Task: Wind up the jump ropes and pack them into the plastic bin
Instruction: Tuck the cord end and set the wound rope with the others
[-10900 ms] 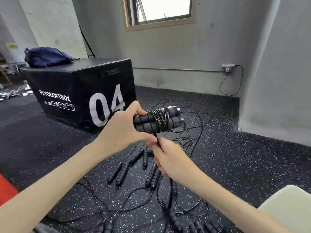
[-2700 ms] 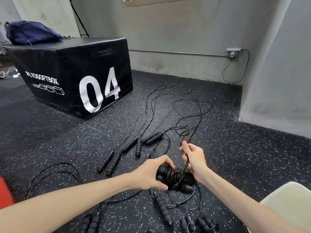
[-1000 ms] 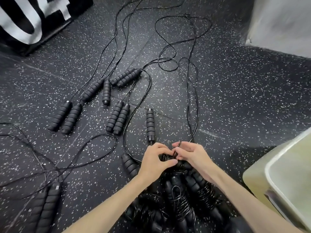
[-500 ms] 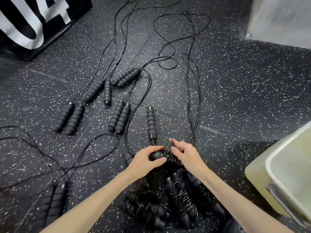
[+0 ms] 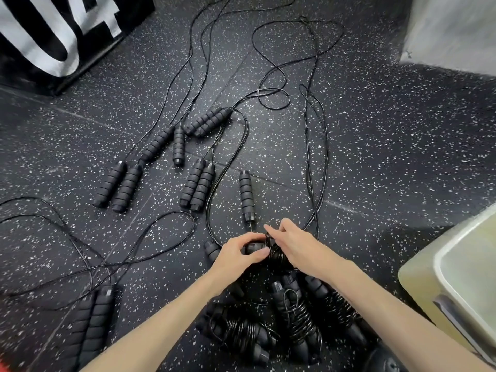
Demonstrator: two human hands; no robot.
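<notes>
My left hand (image 5: 237, 255) grips the handles of a wound black jump rope (image 5: 271, 252) low over the floor. My right hand (image 5: 292, 244) pinches the rope's cord at the top of the coil. Three wound ropes lie just below my arms: one (image 5: 241, 334) at left, one (image 5: 298, 318) in the middle, one (image 5: 335, 310) at right. Several unwound ropes with ribbed black handles (image 5: 198, 187) are spread on the floor beyond, their cords (image 5: 311, 135) trailing away. The pale plastic bin (image 5: 440, 267) stands at the right edge.
A black plyo box (image 5: 61, 36) with white numerals stands at the far left. A grey wall base (image 5: 453, 30) fills the far right corner. A pair of handles (image 5: 92, 323) lies near my left forearm on the speckled rubber floor.
Over the last seconds my hands lowered the wound rope down to the floor beside the other wound ropes. In the last half second they barely moved.
</notes>
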